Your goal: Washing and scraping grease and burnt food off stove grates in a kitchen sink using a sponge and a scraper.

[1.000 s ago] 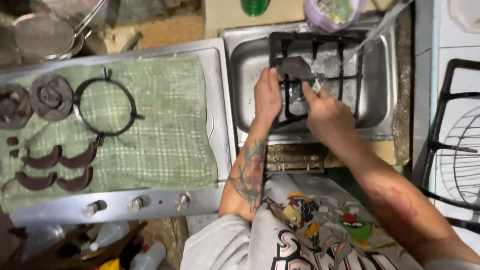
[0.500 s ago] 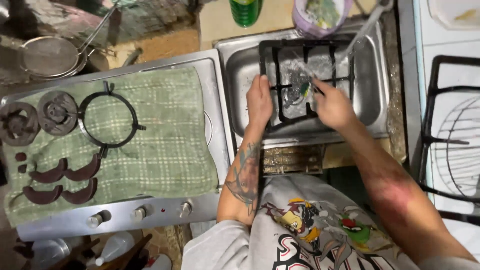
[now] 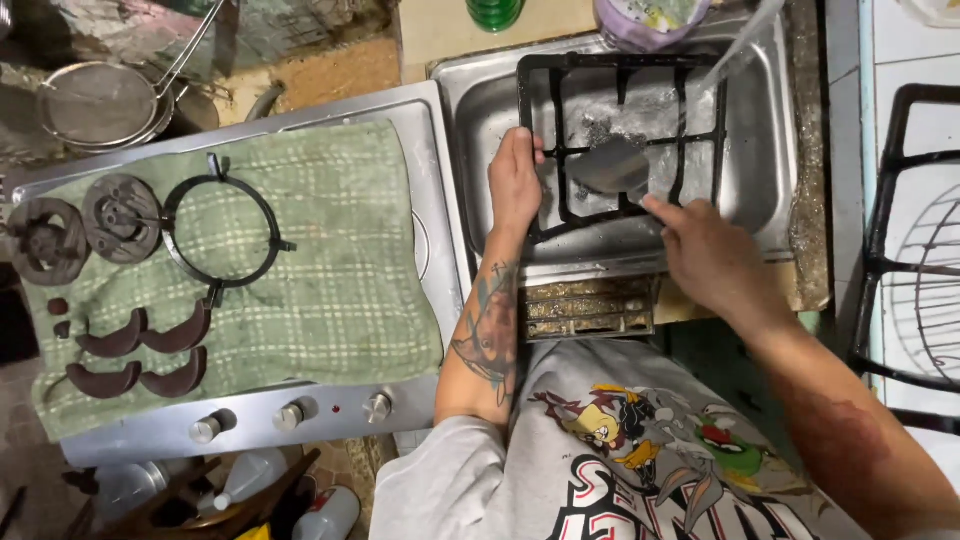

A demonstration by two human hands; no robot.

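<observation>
Two hands work a black stove grate (image 3: 620, 140) in the sink (image 3: 770, 190): left (image 3: 515, 185) grips its edge, right (image 3: 705, 250) clutches a scrubber (image 3: 610, 165).

I see my left hand (image 3: 515, 180) at the centre of the frame, fingers curled shut in a grip, its tattooed forearm running straight down toward the lower middle. My right hand (image 3: 705, 255) sits right of centre, index finger stretched toward the upper left, forearm angling off to the lower right corner.
</observation>
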